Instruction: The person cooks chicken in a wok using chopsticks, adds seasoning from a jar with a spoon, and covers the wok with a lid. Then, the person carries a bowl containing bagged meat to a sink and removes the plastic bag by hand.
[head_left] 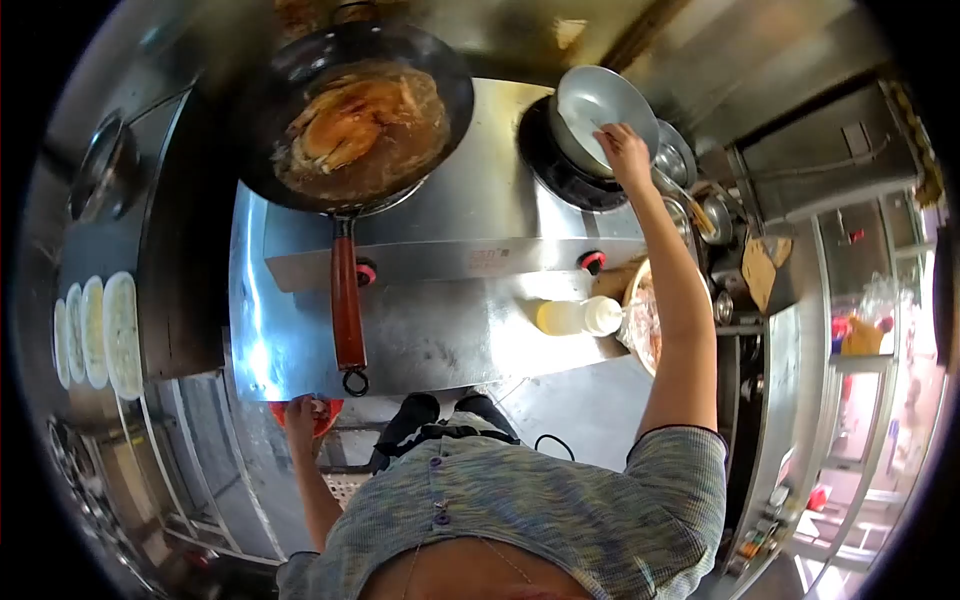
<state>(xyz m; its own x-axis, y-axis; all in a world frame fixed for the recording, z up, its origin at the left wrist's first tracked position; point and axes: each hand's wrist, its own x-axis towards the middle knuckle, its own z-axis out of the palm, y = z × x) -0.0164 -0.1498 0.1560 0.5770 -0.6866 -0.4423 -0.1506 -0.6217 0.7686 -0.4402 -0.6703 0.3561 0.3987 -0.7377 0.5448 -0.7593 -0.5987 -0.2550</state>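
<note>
My right hand (622,150) is closed at the near inner edge of a grey metal pan (590,95), which sits tilted over the black right burner (570,185); what the fingers pinch is too small to tell. Down at the left, my left hand (300,412) is over a red container (325,415) below the counter edge, its fingers partly hidden. A black wok (440,75) with a red-brown wooden handle (346,300) stands on the left burner, holding browned meat (345,125) in brown liquid.
A bottle (580,317) with yellow contents lies or stands on the steel counter (430,340). Beside it is a round container (648,320) with plastic-wrapped food. Metal bowls (715,220) are at the right; oval white dishes (122,335) line the left shelf.
</note>
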